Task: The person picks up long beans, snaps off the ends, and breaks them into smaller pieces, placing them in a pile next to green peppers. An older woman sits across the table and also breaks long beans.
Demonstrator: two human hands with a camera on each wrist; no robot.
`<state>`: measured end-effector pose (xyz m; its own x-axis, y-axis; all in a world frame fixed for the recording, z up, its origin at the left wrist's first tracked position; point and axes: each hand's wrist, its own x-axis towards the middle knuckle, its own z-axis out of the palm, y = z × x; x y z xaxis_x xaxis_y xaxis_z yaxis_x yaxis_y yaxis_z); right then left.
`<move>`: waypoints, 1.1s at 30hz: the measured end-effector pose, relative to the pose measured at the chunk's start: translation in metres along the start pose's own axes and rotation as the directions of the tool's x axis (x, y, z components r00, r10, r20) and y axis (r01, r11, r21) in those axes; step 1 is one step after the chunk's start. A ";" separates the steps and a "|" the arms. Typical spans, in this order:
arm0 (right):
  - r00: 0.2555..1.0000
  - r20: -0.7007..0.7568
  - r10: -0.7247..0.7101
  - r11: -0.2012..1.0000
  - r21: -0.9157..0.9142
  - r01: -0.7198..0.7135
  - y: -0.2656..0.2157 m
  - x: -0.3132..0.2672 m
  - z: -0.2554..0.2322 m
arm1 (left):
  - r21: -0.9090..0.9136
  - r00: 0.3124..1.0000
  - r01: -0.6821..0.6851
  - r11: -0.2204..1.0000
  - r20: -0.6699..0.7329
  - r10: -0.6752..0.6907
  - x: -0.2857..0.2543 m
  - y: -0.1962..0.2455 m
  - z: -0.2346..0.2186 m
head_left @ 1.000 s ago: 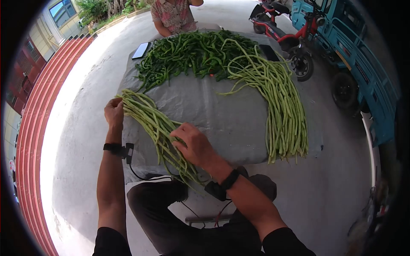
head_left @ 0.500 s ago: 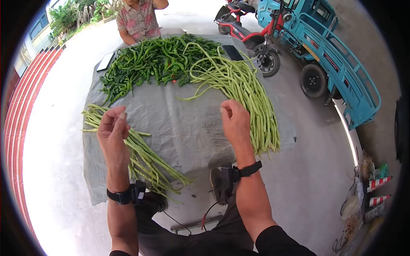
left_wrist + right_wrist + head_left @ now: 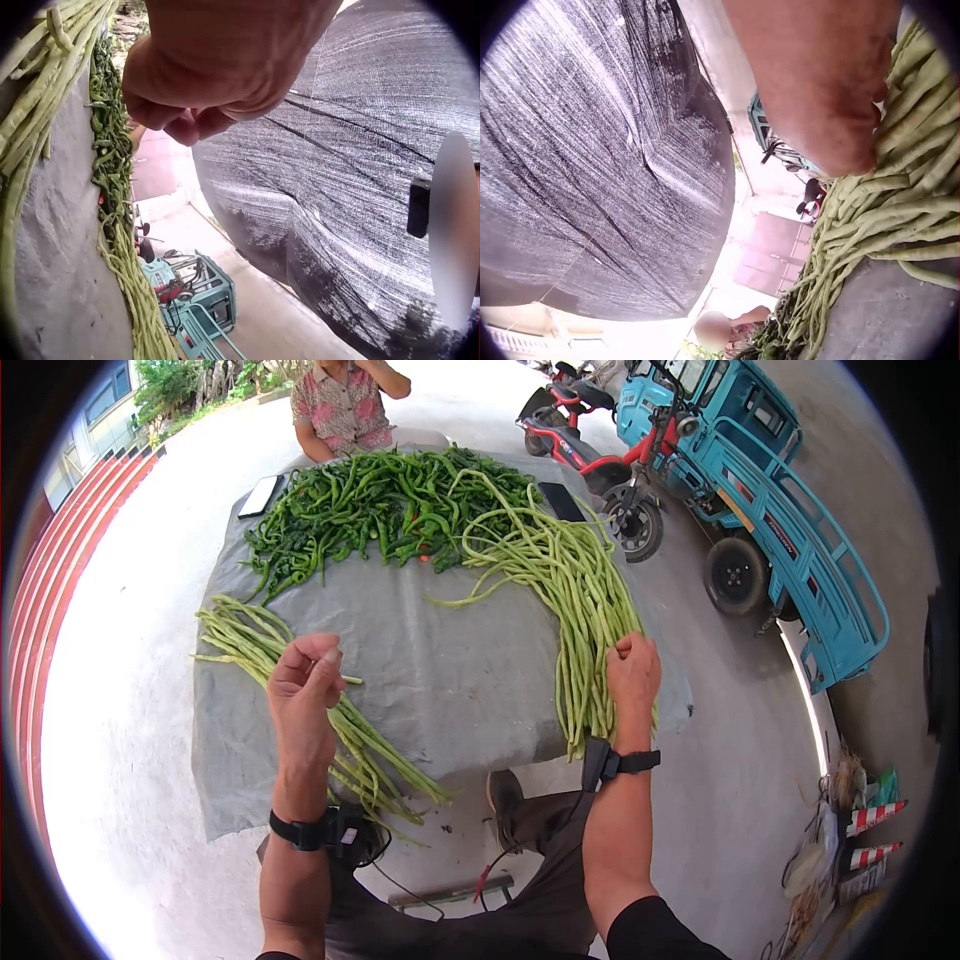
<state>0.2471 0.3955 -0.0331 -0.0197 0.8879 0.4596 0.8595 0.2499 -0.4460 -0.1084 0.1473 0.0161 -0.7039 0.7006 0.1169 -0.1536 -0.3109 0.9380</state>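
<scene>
A large bundle of long green beans [image 3: 585, 610] lies at the right of the grey sheet [image 3: 430, 660]; a smaller bundle [image 3: 375, 750] lies at the left. My right hand [image 3: 635, 678] is at the large bundle's right edge, its curled fingers pinching at the beans; the fingertips are partly hidden. In the right wrist view that hand [image 3: 825, 97] meets the beans [image 3: 885, 202]. My left hand [image 3: 303, 705] is raised beside the smaller bundle, fingers loosely curled, with nothing visible in it. The left wrist view shows this hand [image 3: 217, 67] in the air.
Green peppers [image 3: 370, 510] cover the sheet's far side, between a white-faced phone [image 3: 261, 496] and a dark phone [image 3: 562, 501]. A seated person [image 3: 345, 410] is beyond. A red scooter [image 3: 600, 460] and a blue three-wheeler [image 3: 770, 510] stand at the right.
My left hand has left the smaller bundle and risen. From that bundle my right hand has moved across to the large bundle's right edge. The head view has shifted.
</scene>
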 end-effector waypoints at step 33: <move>0.936 0.351 0.021 -0.246 0.909 -0.336 -0.081 0.000 -0.026 | 0.082 0.958 0.087 0.993 0.268 -0.106 -0.021 -0.007 0.023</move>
<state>0.1913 0.3648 0.0229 -0.1795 0.9721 0.1510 -0.6694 -0.0082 -0.7429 -0.0769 0.1495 0.0148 -0.4718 0.8760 0.1001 -0.1572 -0.1953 0.9681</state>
